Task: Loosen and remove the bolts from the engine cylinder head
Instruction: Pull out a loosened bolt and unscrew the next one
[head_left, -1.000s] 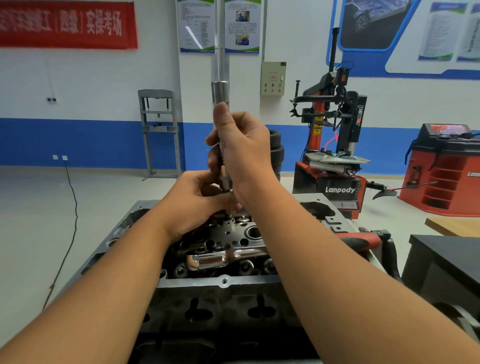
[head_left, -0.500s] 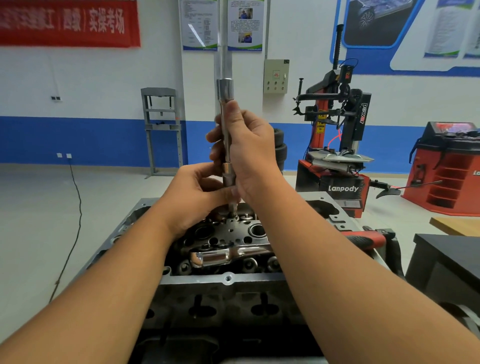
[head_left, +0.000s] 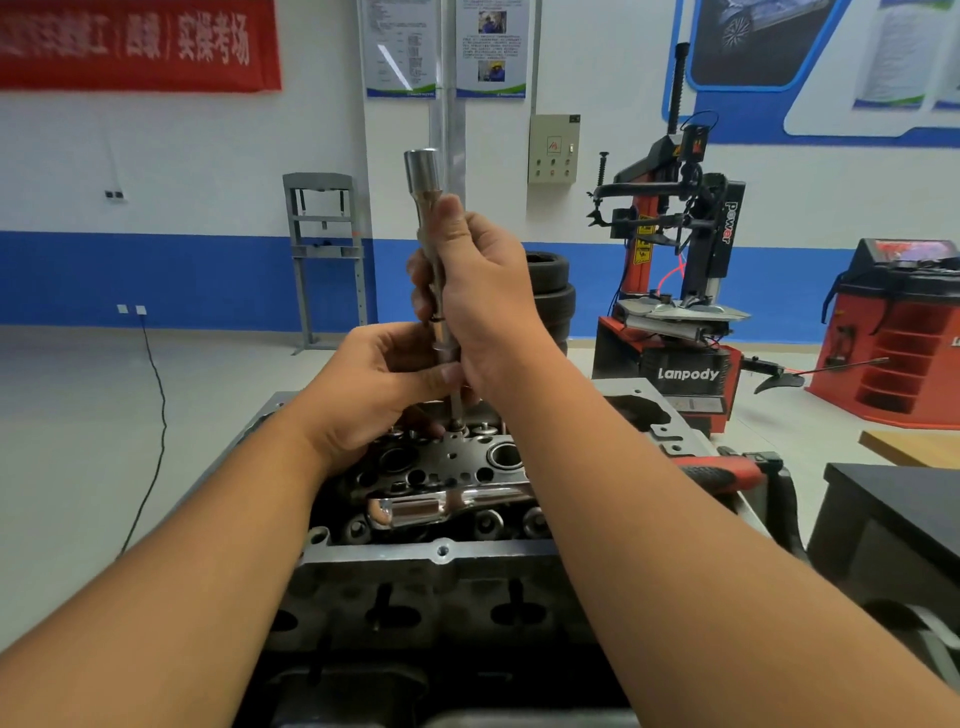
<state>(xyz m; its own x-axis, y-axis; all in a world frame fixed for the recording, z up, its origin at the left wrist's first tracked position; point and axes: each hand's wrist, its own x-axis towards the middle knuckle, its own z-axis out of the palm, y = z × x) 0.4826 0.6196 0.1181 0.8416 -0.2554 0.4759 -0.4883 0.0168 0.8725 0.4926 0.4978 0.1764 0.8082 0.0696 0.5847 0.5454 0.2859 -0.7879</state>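
Right hand (head_left: 483, 291) fingers clamped on upright socket extension (head_left: 434, 249), left hand (head_left: 384, 384) pinching its lower shaft, tip at cylinder head (head_left: 457, 462)

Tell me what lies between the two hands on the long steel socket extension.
In the head view, a short bare stretch of the steel socket extension shows between the right hand above and the left hand below.

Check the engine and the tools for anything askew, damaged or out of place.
Nothing stands out. Both hands grip the long socket extension, right hand above left hand, and it stands nearly upright on the cylinder head. A chrome ratchet handle lies across the head.
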